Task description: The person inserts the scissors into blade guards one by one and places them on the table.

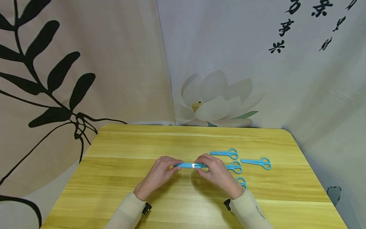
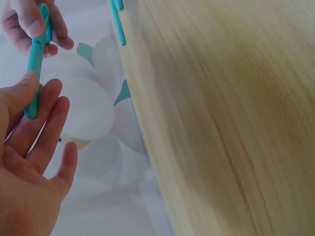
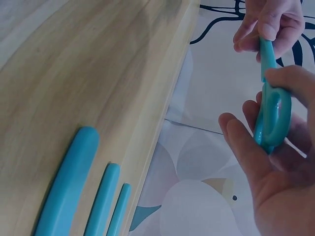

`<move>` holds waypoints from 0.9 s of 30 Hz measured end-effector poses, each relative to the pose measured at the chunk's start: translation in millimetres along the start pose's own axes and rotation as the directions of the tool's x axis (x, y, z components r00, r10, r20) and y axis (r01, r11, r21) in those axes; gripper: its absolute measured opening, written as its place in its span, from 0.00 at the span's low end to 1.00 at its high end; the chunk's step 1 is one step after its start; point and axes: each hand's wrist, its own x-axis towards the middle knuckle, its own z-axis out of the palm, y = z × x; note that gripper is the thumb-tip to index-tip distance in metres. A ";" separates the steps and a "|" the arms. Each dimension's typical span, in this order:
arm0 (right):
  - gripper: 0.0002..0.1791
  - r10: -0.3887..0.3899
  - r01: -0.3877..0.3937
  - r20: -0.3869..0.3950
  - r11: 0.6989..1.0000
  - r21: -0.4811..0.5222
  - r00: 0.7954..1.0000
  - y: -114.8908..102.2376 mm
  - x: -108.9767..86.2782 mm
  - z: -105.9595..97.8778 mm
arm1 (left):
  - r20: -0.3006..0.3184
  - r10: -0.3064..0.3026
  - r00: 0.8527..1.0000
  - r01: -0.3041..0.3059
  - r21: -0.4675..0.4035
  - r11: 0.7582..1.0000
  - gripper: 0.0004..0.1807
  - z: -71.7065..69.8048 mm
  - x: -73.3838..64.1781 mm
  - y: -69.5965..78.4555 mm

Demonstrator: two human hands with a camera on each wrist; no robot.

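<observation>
A pair of blue scissors point(image 1: 187, 165) is held level above the table between both hands. My left hand point(image 1: 158, 173) pinches the tip of its blue blade cover point(image 2: 34, 69) between thumb and fingers; the other fingers of that hand are spread. The handle end is in my right hand point(image 1: 217, 173), whose thumb presses near the finger loops point(image 3: 279, 115). A pale, shiny band point(image 1: 197, 165) shows between cover and handle in the head view. My right fingers partly hide the handle.
Several more blue scissors lie on the wooden table point(image 1: 120, 190): one pair point(image 1: 224, 153) behind the right hand, another point(image 1: 255, 162) farther right, others point(image 1: 236, 167) partly hidden by the right hand and wrist. A printed curtain point(image 1: 128, 63) hangs behind the table.
</observation>
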 end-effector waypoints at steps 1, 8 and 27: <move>0.08 -0.001 0.001 -0.001 1.000 0.002 1.000 -0.3 -0.2 0.0 | 0.002 0.001 1.000 -0.001 -0.001 1.000 0.13 0.0 0.2 0.0; 0.09 -0.010 0.010 -0.008 1.000 -0.003 1.000 -1.9 -0.8 0.4 | 0.005 0.005 1.000 -0.005 0.004 1.000 0.13 0.7 0.0 -0.1; 0.09 -0.010 0.010 -0.003 1.000 0.000 1.000 -1.5 -0.7 2.5 | -0.038 0.034 0.999 -0.033 0.029 0.999 0.14 2.7 -0.5 0.5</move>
